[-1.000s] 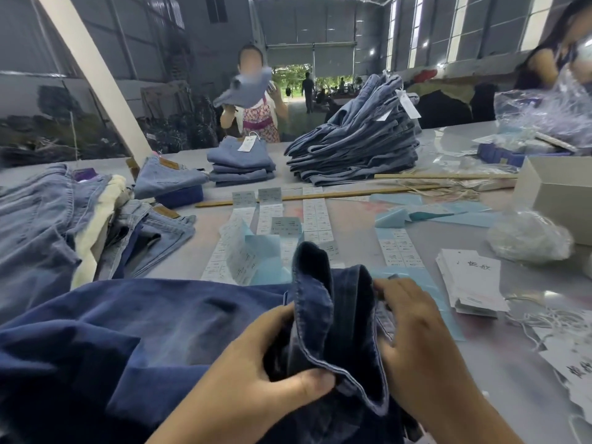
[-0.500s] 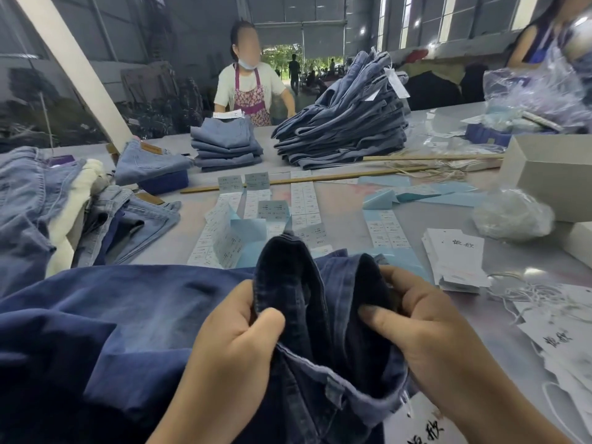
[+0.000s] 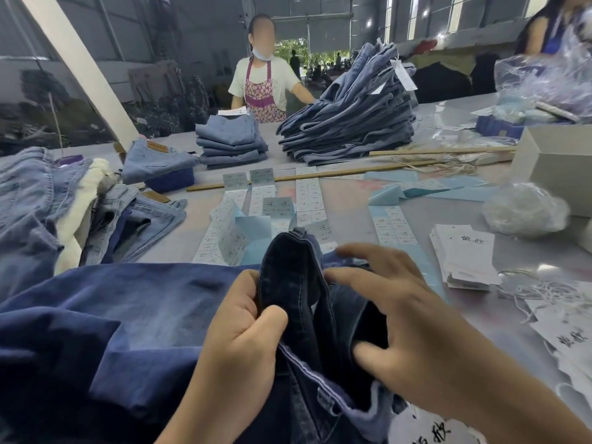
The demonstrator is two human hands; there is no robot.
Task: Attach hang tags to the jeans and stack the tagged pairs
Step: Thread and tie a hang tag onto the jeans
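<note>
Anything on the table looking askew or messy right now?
The tall stack of jeans at the far side leans, its top pairs sliding up toward the right. Loose string lies tangled beside the white hang tags. The smaller stack sits square.

The left hand grips the dark jeans' waistband (raised upright); the right hand spreads beside.

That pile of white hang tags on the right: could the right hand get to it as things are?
Probably yes. The right hand is open above the dark jeans, and only bare table lies between it and the white hang tags.
</note>
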